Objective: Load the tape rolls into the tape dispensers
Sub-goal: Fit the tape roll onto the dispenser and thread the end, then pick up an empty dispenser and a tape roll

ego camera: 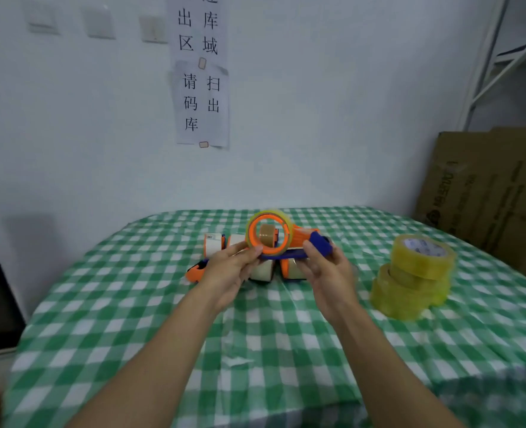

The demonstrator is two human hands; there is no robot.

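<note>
Yellow rolls [416,273] stacked at your right, other dispensers [214,242] behind, your left hand [227,270] pinches clear roll [287,222] on orange hub [254,234], right hand [326,273] grips dispenser [319,244]

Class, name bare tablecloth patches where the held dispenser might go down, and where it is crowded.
Bare: near tablecloth between the forearms, and the stretch left of the left hand. Crowded: dispensers lying at centre back; tape stack at right.

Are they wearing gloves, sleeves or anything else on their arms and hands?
Both the left hand and right hand are bare: no gloves. The forearms are uncovered too, with no sleeve in view. No watch, bracelet or ring shows, though the picture is slightly blurred.
</note>
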